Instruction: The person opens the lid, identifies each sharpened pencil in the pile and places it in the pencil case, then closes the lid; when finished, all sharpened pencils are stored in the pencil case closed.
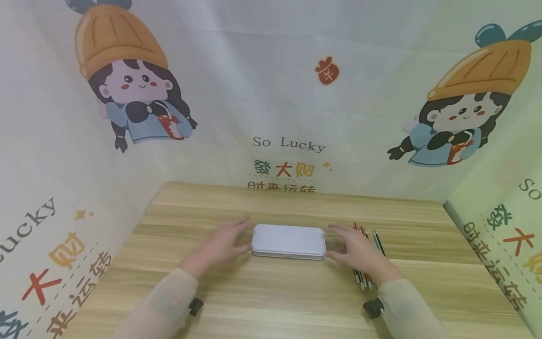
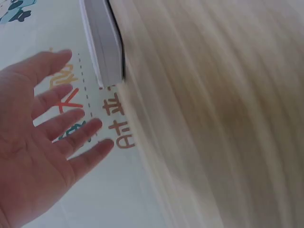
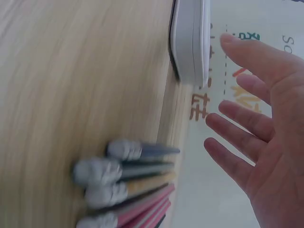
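Observation:
A white rectangular case with rounded corners point(image 1: 289, 241) lies on the wooden table, its lid closed. At its left end is my left hand point(image 1: 222, 245), fingers spread and relaxed. My right hand point(image 1: 353, 247) stands at the opposite end, thumb and fingers apart. The left wrist view shows the left palm point(image 2: 42, 137) facing the case point(image 2: 104, 45) with a gap between. Likewise, the right hand point(image 3: 270, 114) holds nothing beside the case end point(image 3: 190, 45) in the right wrist view. Several pencils point(image 3: 137, 185) with eraser ends lie under and beside the right forearm.
The wooden table point(image 1: 271, 296) reaches back to a pale cloth backdrop point(image 1: 254, 94) printed with cartoon figures and lettering. More of the pencil bundle point(image 1: 362, 280) shows right of the case. Dark wrist straps point(image 1: 373, 308) sit by the sleeves.

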